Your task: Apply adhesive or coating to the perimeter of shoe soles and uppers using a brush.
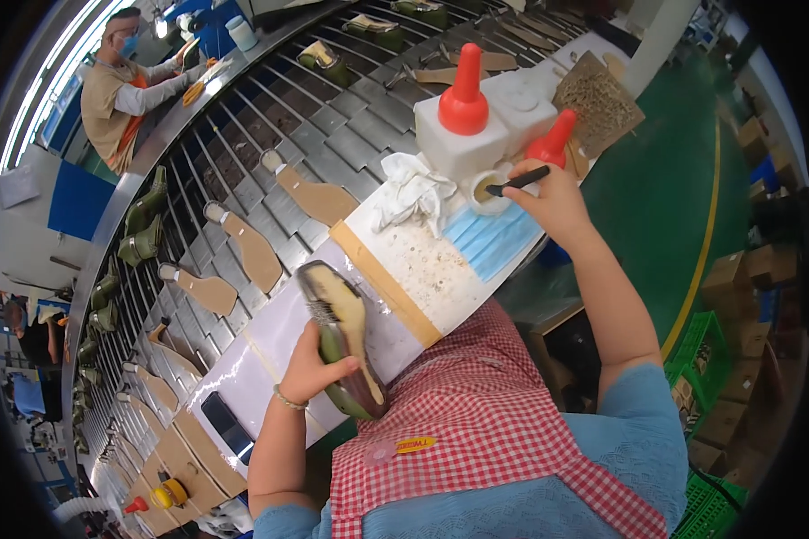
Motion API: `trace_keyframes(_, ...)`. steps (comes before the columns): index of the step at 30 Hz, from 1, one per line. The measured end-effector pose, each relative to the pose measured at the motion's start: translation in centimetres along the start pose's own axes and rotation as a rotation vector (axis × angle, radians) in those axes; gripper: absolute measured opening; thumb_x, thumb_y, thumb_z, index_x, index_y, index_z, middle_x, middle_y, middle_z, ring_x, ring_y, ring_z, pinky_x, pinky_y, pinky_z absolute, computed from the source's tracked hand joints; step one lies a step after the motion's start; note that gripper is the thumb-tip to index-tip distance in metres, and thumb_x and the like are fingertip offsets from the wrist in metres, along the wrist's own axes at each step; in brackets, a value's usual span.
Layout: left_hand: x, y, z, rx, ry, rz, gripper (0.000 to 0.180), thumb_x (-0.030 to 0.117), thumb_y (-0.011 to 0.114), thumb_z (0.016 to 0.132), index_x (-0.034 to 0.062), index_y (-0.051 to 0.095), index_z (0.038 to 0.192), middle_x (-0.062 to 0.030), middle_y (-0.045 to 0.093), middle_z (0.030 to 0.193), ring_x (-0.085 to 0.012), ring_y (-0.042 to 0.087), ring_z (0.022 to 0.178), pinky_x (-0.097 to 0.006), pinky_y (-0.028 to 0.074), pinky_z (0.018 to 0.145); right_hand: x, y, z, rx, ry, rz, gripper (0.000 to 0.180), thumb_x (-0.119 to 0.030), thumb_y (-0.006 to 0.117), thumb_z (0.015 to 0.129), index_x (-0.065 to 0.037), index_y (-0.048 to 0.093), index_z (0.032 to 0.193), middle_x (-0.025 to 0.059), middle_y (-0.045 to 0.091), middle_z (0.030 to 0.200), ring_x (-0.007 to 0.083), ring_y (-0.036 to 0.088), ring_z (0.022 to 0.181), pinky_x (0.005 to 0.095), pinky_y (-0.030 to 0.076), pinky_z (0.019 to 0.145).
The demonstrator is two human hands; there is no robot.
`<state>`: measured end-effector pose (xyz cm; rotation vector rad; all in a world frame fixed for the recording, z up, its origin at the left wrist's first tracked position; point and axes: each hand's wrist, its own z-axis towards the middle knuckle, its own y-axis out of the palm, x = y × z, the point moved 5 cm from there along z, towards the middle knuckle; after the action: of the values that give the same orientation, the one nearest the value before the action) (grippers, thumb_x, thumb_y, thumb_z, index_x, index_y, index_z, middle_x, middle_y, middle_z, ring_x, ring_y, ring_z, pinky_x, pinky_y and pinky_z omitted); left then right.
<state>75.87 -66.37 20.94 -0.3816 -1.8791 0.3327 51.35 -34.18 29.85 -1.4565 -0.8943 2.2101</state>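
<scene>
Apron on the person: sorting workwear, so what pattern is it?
Red and white check on the apron, clearest in the head view.

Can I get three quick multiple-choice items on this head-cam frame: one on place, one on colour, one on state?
1. Where is the brush tip?
A. In the small round pot
B. On the face mask
C. On the conveyor

2. What colour are the bottle caps?
A. Green
B. Red
C. White

3. How is the shoe held?
A. Lying loose on the bench
B. Sole up in the left hand
C. Pinched in the right hand

Key: 1 A, the tip dips into the pot. 2 B, both cone caps are red. 3 B, the left hand holds the shoe with its underside up.
</scene>
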Motion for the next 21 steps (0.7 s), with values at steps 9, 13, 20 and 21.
trace_keyframes(9, 0.8, 1.4, -0.2, -0.148, 0.161, -1.358, 0.104, 0.081, 0.056, 0.066, 0.0003, 0.041, 0.131, -0.0192, 0.06, 0.107, -0.0262, 0.064, 0.089, -0.036, 0.056, 0.071, 0.5, 1.5, 1.1, -0.16, 0.059, -0.17, 0.021, -0.009, 0.073, 0.071, -0.003, 0.063, 0.089, 0.0144, 0.066, 0.084, 0.0299, 0.064, 0.082, 0.0366, 0.049, 0.073)
trace_keyframes(13, 1.4, 1.6, 0.2, -0.205, 0.159, -1.373, 0.109, 0.088, 0.044, 0.066, 0.0, 0.041, 0.131, -0.0195, 0.059, 0.103, -0.0256, 0.063, 0.082, -0.034, 0.055, 0.065, 0.6, 1.2, 1.0, -0.15, 0.083, -0.098, 0.022, -0.009, 0.072, 0.071, -0.003, 0.063, 0.089, 0.0136, 0.066, 0.083, 0.0284, 0.064, 0.083, 0.0362, 0.049, 0.075)
trace_keyframes(20, 1.8, 2.1, 0.5, -0.147, 0.117, -1.339, 0.107, 0.088, 0.041, 0.067, 0.004, 0.042, 0.132, -0.02, 0.059, 0.104, -0.0257, 0.063, 0.082, -0.035, 0.054, 0.065, 4.9, 0.6, -0.3, -0.076, 0.33, 0.594, 0.019, -0.01, 0.074, 0.075, -0.005, 0.064, 0.09, 0.0039, 0.063, 0.087, 0.0181, 0.062, 0.083, 0.0333, 0.049, 0.075)
trace_keyframes(21, 1.7, 2.2, 0.6, -0.151, 0.118, -1.34, 0.107, 0.088, 0.041, 0.067, 0.004, 0.042, 0.132, -0.02, 0.059, 0.104, -0.0257, 0.063, 0.082, -0.035, 0.054, 0.065, 5.1, 0.6, -0.6, -0.073, 0.33, 0.591, 0.019, -0.01, 0.074, 0.075, -0.005, 0.064, 0.09, 0.0039, 0.063, 0.087, 0.0181, 0.062, 0.083, 0.0333, 0.049, 0.075)
